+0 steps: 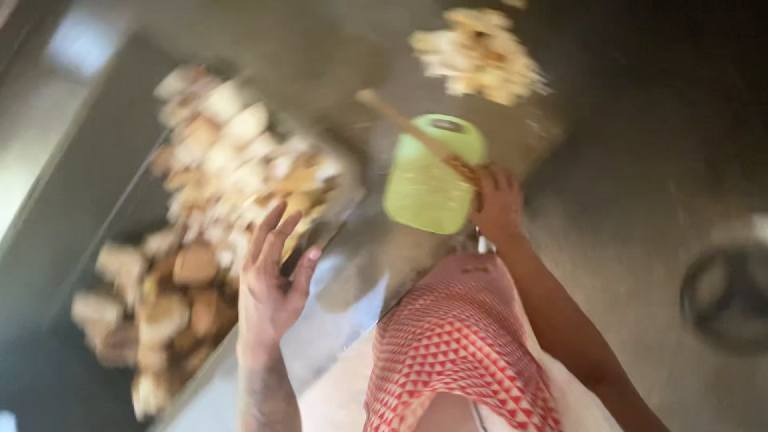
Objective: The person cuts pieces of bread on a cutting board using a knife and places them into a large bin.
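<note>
The picture is blurred by motion. My left hand (pixel 272 280) is raised with fingers spread, holding nothing, next to a big heap of pale bread pieces (pixel 216 176) on a metal tray (pixel 104 224). My right hand (pixel 496 204) grips a wooden-handled utensil (pixel 400 120) whose handle points up and left. A light green plastic container (pixel 428 176) stands right under that utensil, beside my right hand. A red and white patterned cloth (pixel 460 344) covers my front.
A second, smaller pile of pale food (pixel 480 52) lies at the top on a dark steel surface (pixel 640 160). A round dark ring, perhaps a drain or burner (pixel 724 296), sits at the right edge. More bread pieces (pixel 152 320) fill the lower left.
</note>
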